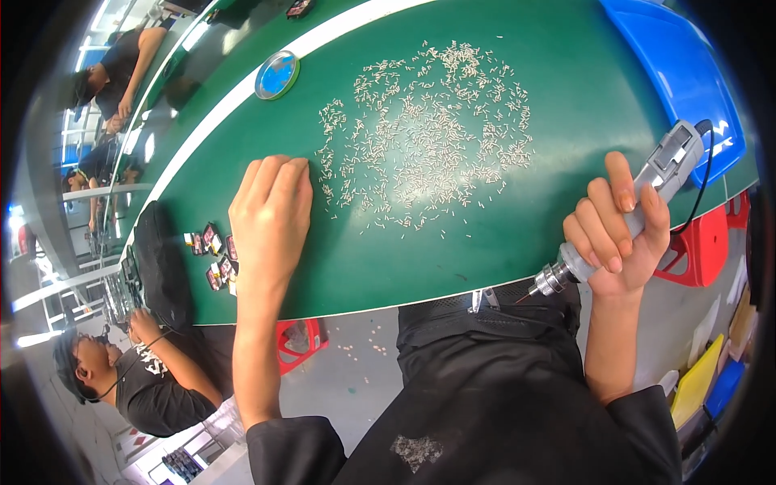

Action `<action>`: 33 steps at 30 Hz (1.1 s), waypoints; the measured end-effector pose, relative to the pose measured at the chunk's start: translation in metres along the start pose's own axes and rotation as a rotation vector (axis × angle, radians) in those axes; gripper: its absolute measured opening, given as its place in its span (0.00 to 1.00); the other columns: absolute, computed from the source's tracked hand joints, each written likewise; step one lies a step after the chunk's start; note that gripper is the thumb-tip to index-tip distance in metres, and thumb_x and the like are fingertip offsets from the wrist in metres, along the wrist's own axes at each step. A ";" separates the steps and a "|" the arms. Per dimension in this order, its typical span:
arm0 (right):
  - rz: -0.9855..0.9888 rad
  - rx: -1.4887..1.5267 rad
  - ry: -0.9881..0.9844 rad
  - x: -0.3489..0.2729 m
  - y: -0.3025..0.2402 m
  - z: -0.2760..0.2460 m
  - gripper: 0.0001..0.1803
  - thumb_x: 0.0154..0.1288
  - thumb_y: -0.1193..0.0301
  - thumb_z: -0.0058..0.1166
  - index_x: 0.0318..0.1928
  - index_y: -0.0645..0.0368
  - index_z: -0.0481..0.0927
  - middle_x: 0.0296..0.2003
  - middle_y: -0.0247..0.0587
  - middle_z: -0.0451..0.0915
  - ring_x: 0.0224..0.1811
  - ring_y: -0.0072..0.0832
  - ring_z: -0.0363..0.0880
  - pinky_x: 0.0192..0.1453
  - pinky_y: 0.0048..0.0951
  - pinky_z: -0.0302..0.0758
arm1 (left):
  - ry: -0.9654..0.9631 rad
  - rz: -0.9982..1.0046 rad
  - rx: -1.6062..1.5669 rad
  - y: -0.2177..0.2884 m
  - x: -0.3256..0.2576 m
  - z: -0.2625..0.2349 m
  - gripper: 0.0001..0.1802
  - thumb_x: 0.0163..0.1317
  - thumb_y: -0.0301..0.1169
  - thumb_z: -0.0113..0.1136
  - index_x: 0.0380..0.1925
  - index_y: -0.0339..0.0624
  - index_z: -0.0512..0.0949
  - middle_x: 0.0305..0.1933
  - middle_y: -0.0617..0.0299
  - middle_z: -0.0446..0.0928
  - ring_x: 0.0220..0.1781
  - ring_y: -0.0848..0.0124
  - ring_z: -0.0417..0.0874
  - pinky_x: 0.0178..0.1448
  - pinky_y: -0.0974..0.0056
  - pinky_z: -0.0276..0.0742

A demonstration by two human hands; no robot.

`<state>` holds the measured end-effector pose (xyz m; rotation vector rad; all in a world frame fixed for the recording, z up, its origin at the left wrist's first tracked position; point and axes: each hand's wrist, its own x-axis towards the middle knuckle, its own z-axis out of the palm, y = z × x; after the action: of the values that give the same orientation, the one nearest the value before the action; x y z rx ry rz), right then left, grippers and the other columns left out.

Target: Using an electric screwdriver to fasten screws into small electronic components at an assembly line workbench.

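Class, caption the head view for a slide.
Right grip holding a grey corded tool; pale pieces scattered across green table.

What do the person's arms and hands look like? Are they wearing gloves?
No gloves: the left hand and right hand are bare, with no ring or watch showing. The forearms are bare too. Above them are loose black sleeves, matching the black top.

Red stool (706,244), yellow panel (697,380) at right; black bag (162,271), perhaps, left.
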<state>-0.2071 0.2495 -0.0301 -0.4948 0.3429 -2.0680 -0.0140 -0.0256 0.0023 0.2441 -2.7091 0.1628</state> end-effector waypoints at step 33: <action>-0.098 0.251 0.013 0.018 0.011 0.057 0.09 0.66 0.66 0.47 0.32 0.57 0.68 0.13 0.30 0.65 0.14 0.20 0.65 0.27 0.23 0.67 | 0.184 -0.697 -1.988 0.162 -0.042 -0.014 0.09 0.62 0.26 0.58 0.32 0.29 0.71 0.30 0.53 0.68 0.25 0.65 0.74 0.14 0.64 0.78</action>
<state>-0.1798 0.2261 0.0189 -0.3518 0.0646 -2.1724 -0.0022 0.1408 -0.0154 0.4012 -1.3107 -2.2177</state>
